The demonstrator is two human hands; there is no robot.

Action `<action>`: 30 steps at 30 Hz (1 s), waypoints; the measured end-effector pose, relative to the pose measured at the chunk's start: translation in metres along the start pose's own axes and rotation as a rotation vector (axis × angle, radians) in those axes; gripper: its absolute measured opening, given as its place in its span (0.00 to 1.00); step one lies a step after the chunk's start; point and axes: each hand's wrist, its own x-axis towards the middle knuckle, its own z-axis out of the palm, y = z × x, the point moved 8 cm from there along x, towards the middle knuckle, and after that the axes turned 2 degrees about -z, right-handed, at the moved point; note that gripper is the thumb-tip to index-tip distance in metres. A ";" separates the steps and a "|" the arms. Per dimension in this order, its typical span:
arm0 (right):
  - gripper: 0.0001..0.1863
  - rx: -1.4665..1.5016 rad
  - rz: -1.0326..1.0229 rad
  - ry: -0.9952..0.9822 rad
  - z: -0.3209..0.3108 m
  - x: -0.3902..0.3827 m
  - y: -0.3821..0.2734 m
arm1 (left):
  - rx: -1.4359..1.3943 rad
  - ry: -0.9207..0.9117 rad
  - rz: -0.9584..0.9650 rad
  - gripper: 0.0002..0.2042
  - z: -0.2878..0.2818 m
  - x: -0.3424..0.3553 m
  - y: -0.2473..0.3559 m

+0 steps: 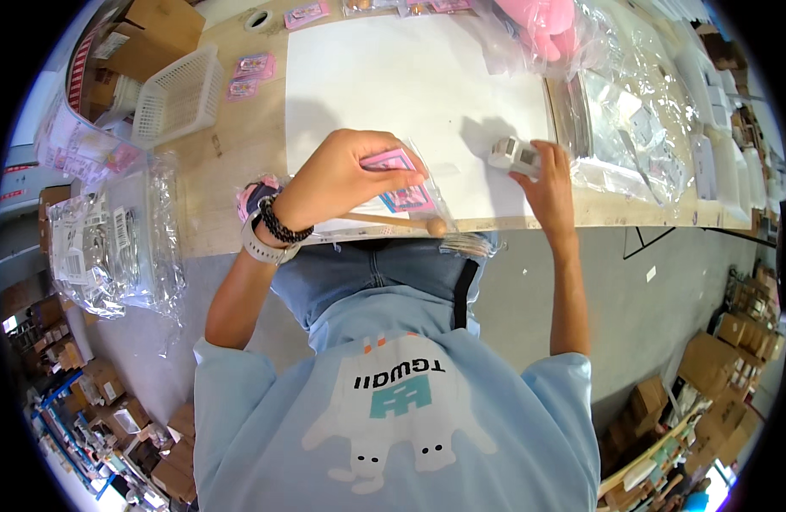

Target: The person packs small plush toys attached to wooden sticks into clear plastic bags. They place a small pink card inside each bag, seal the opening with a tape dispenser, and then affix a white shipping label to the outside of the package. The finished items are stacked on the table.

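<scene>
Left hand point(342, 175) pinches a pink card point(391, 160) with closed fingers, at the mouth of a clear sleeve point(414, 198) lying on the white sheet point(410, 77); the card's long axis runs left to right, under the fingertips. Right hand point(548, 183) is closed around a small white tape dispenser point(514, 154), which sits at its fingertips on the sheet and points to the left.
</scene>
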 end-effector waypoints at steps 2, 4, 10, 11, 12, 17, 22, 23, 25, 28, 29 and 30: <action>0.46 -0.065 0.071 0.006 0.018 -0.006 0.015 | 0.055 0.024 0.005 0.08 -0.002 -0.005 0.003; 0.53 -0.024 0.112 0.054 0.008 -0.003 0.004 | 0.098 0.058 0.040 0.10 -0.004 -0.010 0.009; 0.52 -0.319 0.069 0.270 -0.043 0.006 -0.074 | 0.130 0.125 0.057 0.11 -0.011 -0.015 0.033; 0.50 -0.267 0.040 0.250 -0.041 0.009 -0.076 | 0.106 0.115 0.055 0.11 -0.011 -0.014 0.032; 0.48 -0.213 0.010 0.229 -0.038 0.016 -0.076 | 0.187 0.129 0.110 0.10 -0.015 -0.013 0.037; 0.29 0.331 0.157 0.270 -0.014 0.012 0.006 | 0.114 0.130 0.097 0.08 -0.018 -0.002 0.029; 0.22 0.336 0.127 0.202 -0.007 -0.007 0.016 | 0.088 0.123 0.094 0.08 -0.015 -0.001 0.023; 0.22 0.325 0.132 0.213 -0.008 -0.009 0.016 | 0.098 0.121 0.094 0.08 -0.015 0.000 0.023; 0.23 0.304 0.144 0.233 -0.013 -0.012 0.010 | 0.118 0.118 0.091 0.08 -0.015 0.000 0.022; 0.22 0.169 0.082 0.223 -0.028 -0.011 -0.012 | 0.038 0.104 0.058 0.08 -0.016 0.001 0.017; 0.21 0.163 0.059 0.208 -0.033 -0.007 -0.024 | 0.041 0.108 0.069 0.08 -0.017 0.001 0.017; 0.20 0.156 0.035 0.193 -0.039 -0.005 -0.039 | 0.042 0.113 0.081 0.08 -0.018 0.000 0.014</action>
